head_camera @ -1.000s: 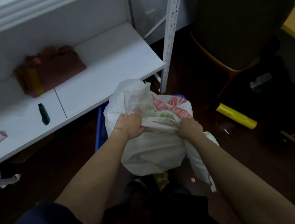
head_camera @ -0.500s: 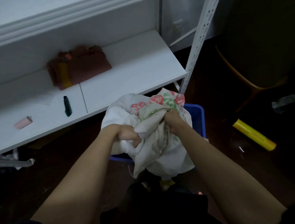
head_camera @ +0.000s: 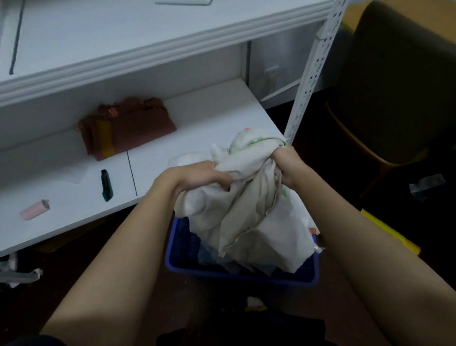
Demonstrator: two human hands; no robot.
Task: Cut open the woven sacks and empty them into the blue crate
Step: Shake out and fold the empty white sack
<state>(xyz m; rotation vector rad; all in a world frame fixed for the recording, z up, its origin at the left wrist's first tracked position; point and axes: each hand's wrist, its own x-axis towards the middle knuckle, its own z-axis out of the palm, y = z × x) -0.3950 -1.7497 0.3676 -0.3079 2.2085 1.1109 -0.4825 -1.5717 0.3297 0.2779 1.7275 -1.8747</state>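
Sack (head_camera: 254, 211) hangs limp over the crate (head_camera: 240, 277), seemingly emptied; your left hand (head_camera: 194, 176) and right hand (head_camera: 289, 165) both clutch its bunched top

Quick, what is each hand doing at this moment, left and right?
Left hand: closed, gripping the bunched white sack above the blue crate.
Right hand: closed, gripping the same sack at its top.

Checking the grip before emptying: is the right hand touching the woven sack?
Touching. In the head view the right hand grips the bunched top of the woven sack.
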